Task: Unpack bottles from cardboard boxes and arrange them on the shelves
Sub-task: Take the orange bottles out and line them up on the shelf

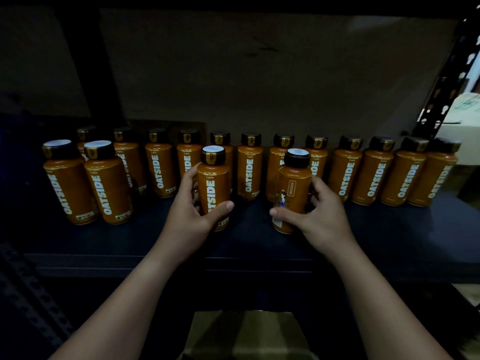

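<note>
My left hand grips an orange Oatside bottle with a black cap, upright on the dark shelf, its label facing me. My right hand grips a second orange bottle, upright and turned so its back label shows. Both bottles stand in front of a back row of several identical bottles that spans the shelf. Two more bottles stand forward at the left.
A cardboard box sits below the shelf edge between my forearms. A brown cardboard sheet backs the shelf. A perforated black metal upright rises at the right, another runs at the lower left.
</note>
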`<action>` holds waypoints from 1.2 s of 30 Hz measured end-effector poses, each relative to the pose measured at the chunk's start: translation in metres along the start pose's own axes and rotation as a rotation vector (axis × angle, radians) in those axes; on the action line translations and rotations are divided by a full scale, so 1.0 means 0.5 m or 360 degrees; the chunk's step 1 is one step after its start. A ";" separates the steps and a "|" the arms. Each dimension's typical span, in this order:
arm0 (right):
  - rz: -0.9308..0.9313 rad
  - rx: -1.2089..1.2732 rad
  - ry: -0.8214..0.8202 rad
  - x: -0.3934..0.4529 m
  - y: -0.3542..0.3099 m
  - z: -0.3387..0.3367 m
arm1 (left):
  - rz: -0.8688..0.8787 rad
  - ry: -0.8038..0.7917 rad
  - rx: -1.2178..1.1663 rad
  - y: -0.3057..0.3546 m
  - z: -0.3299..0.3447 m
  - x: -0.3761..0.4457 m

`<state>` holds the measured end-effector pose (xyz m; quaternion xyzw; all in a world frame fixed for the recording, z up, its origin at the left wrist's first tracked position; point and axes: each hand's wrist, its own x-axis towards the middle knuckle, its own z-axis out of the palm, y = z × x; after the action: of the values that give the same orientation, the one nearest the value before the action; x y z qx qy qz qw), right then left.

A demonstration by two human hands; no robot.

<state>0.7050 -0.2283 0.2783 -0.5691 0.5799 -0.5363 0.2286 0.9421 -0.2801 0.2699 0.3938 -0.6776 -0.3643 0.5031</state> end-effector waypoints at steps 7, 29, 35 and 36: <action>0.0057 -0.0210 0.0265 0.001 -0.002 0.027 | 0.0012 -0.0006 -0.0001 0.002 0.000 -0.001; -0.0031 -0.0063 0.0113 -0.001 -0.005 0.020 | 0.0133 0.0166 0.0192 0.008 0.006 -0.015; -0.0033 -0.0100 0.0147 -0.001 -0.012 0.042 | 0.0316 0.0468 0.0454 0.008 0.016 -0.038; -0.0034 -0.0100 0.0153 -0.003 -0.012 0.044 | 0.0313 0.0490 0.0472 0.007 0.020 -0.041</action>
<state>0.7271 -0.2334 0.2762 -0.5558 0.6007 -0.5468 0.1768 0.9357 -0.2589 0.2627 0.4464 -0.6740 -0.1457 0.5704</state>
